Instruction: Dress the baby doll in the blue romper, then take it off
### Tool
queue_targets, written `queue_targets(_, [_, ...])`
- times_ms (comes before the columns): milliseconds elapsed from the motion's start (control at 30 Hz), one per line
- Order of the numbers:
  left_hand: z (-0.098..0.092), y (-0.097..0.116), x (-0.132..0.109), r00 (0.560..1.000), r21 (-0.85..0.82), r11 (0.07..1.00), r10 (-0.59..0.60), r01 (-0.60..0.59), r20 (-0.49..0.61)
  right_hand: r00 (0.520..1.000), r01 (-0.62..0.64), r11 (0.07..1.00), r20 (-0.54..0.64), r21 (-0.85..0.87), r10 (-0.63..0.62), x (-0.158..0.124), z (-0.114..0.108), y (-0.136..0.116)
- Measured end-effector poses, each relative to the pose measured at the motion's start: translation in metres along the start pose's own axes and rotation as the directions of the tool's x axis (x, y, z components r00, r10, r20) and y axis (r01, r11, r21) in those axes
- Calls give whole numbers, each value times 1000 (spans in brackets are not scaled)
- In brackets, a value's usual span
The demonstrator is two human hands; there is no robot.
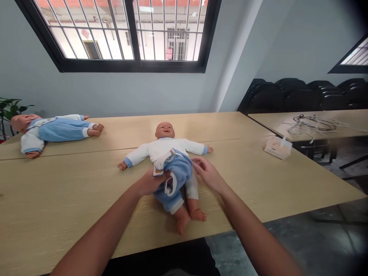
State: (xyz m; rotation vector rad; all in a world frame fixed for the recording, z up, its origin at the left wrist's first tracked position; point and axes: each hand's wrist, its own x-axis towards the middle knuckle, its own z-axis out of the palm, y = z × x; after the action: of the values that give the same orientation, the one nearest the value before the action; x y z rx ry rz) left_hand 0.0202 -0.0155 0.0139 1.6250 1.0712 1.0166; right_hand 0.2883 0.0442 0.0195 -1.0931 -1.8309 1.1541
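Observation:
A baby doll (166, 151) in a white top and blue trousers lies on its back on the wooden table (71, 191), feet toward me. My left hand (151, 181) is closed on the white strap of the doll's clothing at its waist. My right hand (207, 173) rests against the doll's other hip with its fingers loosely spread and nothing in them.
A second doll (53, 130) in blue lies at the far left of the table beside a potted plant (10, 109). A tissue box (277, 147) sits at the right edge. Another table holds tangled cables (312, 124), with black chairs (301, 94) behind.

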Motion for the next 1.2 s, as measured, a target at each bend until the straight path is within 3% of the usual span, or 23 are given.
queue_targets(33, [2,1,-2,1000,-13,1000,-2,2,-6,998,-55,996,-44,-76,51,-11,2,4])
queue_targets(100, [5,3,-4,1000,-52,999,-11,10,-14,991,-134,977,-24,-165,132,-33,9,9])
queue_targets(233, [11,6,-7,999,-50,999,15,-16,-30,987,-119,993,107,-18,121,-56,24,3])
queue_targets(300, [13,8,-9,999,22,999,41,-41,-7,970,-202,972,162,123,181,-51,22,0])
queue_targets(367, [15,10,-12,996,102,992,70,-76,64,911,-396,880,235,261,340,-38,11,0])
queue_targets(467, [20,15,-13,946,248,941,156,-229,283,828,-560,731,279,390,486,-14,-14,-1])
queue_targets(567, [28,20,-12,854,384,816,233,-432,465,844,-536,699,323,474,428,5,-30,-10])
queue_targets(667, [34,24,-14,826,452,737,255,-502,502,851,-518,636,416,571,320,18,-24,-24])
queue_targets(800, [35,26,-18,836,523,680,263,-515,481,880,-447,632,440,633,181,24,0,-30])
queue_targets(933, [30,20,-18,822,536,626,385,-567,419,930,-282,828,350,484,112,22,18,-20])
queue_targets(1000, [27,16,-18,820,537,620,457,-571,344,934,-212,905,350,369,76,21,20,-14])
queue_targets(1100, [25,9,-16,835,539,651,509,-534,212,896,-189,922,443,338,21,21,21,-8])
queue_targets(1167, [26,5,-16,832,563,672,551,-482,55,869,-192,913,494,360,-12,21,22,-8])
queue_targets(1200, [28,3,-15,810,584,680,583,-443,-64,871,-182,913,491,366,-23,21,22,-9])
